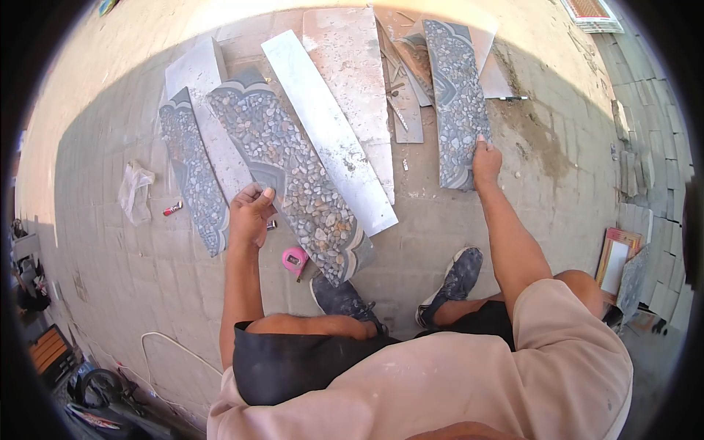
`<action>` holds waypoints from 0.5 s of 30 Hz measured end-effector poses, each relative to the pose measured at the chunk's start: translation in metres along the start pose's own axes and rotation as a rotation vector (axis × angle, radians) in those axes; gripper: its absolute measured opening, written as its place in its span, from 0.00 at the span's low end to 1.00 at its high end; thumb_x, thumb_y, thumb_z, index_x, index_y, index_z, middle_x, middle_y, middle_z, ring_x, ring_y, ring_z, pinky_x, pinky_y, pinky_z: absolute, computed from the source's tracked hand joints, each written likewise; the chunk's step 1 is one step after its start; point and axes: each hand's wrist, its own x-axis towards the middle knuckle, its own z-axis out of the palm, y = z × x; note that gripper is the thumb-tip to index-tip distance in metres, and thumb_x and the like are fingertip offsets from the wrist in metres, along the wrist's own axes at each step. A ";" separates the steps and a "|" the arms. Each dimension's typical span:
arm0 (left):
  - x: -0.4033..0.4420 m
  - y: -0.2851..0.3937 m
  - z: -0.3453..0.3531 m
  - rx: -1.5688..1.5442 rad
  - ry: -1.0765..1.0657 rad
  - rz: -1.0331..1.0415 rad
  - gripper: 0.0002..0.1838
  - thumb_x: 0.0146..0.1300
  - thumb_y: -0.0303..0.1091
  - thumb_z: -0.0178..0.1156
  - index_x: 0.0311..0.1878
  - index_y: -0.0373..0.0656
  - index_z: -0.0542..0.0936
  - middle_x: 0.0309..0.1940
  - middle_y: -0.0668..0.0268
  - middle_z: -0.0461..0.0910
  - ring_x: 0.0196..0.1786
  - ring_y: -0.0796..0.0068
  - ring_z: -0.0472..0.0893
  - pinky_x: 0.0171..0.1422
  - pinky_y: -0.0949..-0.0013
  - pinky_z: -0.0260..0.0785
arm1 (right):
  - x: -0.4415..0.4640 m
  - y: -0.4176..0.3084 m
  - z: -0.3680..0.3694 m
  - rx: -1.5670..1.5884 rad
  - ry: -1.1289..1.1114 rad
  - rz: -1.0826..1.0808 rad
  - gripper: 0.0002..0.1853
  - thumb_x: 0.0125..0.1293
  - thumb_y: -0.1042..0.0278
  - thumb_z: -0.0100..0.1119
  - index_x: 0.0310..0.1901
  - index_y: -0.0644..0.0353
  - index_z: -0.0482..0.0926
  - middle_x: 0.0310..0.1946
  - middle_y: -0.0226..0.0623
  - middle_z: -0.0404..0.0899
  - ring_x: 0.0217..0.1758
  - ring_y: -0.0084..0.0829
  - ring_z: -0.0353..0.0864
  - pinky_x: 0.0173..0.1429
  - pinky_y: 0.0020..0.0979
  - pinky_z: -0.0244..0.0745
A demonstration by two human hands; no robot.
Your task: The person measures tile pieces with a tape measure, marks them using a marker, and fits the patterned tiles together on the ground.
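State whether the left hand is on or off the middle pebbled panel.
On: the left hand has its thumb over the edge of the middle pebbled panel.

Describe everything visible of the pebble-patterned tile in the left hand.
The pebble-patterned tile is a long, ceramic-looking strip showing grey, white and tan stones, with curved grey bands at both ends and a grey motif on its left edge. It slants, far end leftward, beside the long white board. The left hand grips its left edge; ground contact is unclear.

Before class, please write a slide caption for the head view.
Left hand grips one pebble-patterned tile strip, right hand another tile strip; a pink tape measure lies nearby.
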 end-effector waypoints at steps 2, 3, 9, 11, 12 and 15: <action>0.002 0.000 0.002 -0.001 -0.034 0.001 0.02 0.64 0.24 0.58 0.37 0.37 0.78 0.34 0.64 0.81 0.35 0.73 0.80 0.44 0.67 0.74 | 0.021 0.032 -0.010 -0.052 0.051 0.023 0.26 0.67 0.51 0.51 0.27 0.72 0.80 0.30 0.60 0.80 0.34 0.57 0.77 0.46 0.48 0.70; 0.002 0.001 0.002 0.000 -0.060 -0.002 0.03 0.65 0.24 0.56 0.40 0.36 0.78 0.36 0.62 0.82 0.38 0.71 0.81 0.48 0.65 0.75 | 0.026 0.039 -0.019 -0.097 0.085 0.056 0.26 0.67 0.51 0.51 0.28 0.73 0.80 0.31 0.60 0.80 0.35 0.57 0.78 0.47 0.47 0.70; 0.005 -0.004 -0.006 0.001 -0.054 -0.006 0.03 0.66 0.24 0.55 0.39 0.36 0.78 0.36 0.62 0.82 0.38 0.71 0.81 0.48 0.64 0.75 | 0.001 0.028 -0.010 -0.529 0.404 -0.368 0.25 0.67 0.50 0.51 0.36 0.72 0.80 0.28 0.58 0.80 0.37 0.54 0.81 0.47 0.48 0.72; 0.003 -0.002 -0.001 -0.005 -0.031 0.005 0.03 0.66 0.24 0.55 0.39 0.35 0.78 0.36 0.62 0.82 0.38 0.71 0.81 0.48 0.64 0.75 | -0.024 0.000 0.004 -0.338 -0.064 -0.464 0.24 0.67 0.51 0.53 0.41 0.72 0.78 0.27 0.55 0.79 0.34 0.50 0.81 0.45 0.47 0.73; 0.001 -0.001 -0.001 -0.011 -0.004 0.012 0.04 0.66 0.24 0.55 0.39 0.35 0.78 0.35 0.62 0.82 0.38 0.71 0.81 0.48 0.65 0.75 | -0.048 -0.018 0.015 -0.297 -0.401 -0.342 0.23 0.67 0.52 0.54 0.43 0.72 0.76 0.27 0.53 0.79 0.33 0.49 0.81 0.44 0.47 0.74; 0.001 -0.005 -0.013 0.031 -0.012 0.008 0.04 0.66 0.23 0.55 0.39 0.34 0.78 0.36 0.62 0.82 0.39 0.71 0.81 0.48 0.64 0.75 | -0.118 -0.092 0.010 0.028 -0.945 0.124 0.21 0.64 0.58 0.58 0.42 0.73 0.71 0.31 0.56 0.80 0.38 0.53 0.82 0.47 0.47 0.74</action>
